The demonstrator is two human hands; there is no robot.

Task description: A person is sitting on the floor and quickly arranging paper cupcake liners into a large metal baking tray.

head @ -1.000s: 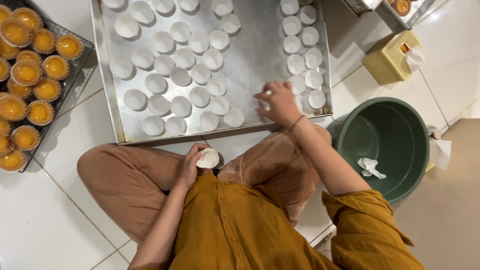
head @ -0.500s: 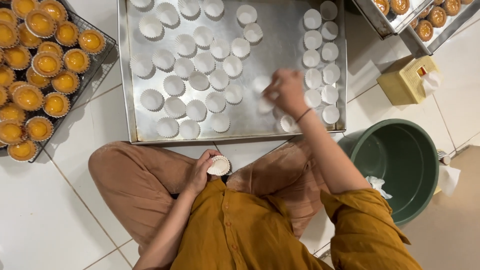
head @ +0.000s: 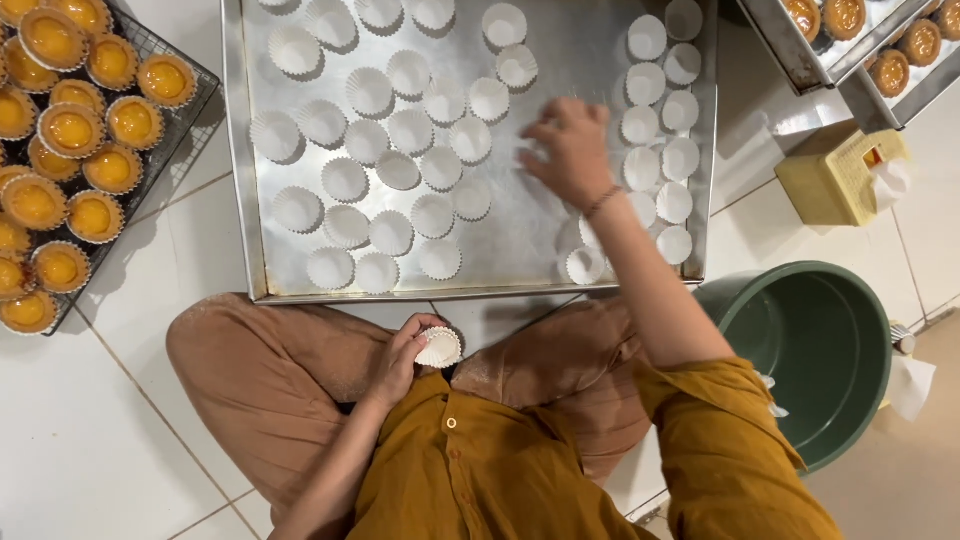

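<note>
Your left hand [head: 400, 355] grips a small stack of white fluted paper cups [head: 439, 347] at lower centre. Your right hand [head: 570, 150], fingers spread, hovers over the large square metal tray [head: 520, 235]. You seem mid-layout; the bare centre patch calls for careful spacing.

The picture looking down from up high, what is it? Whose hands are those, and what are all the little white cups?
The camera sits on a person's head and looks down, so you see their own arms and lap as they sit on a white tiled floor. The left hand holds a small stack of white paper cupcake liners near the lap. The right hand reaches out over a big metal baking tray, where many single paper liners lie spread out. To the left, a wire rack holds golden tarts. At the right are a green bucket, a yellow box and more trays of baked tarts.
</note>
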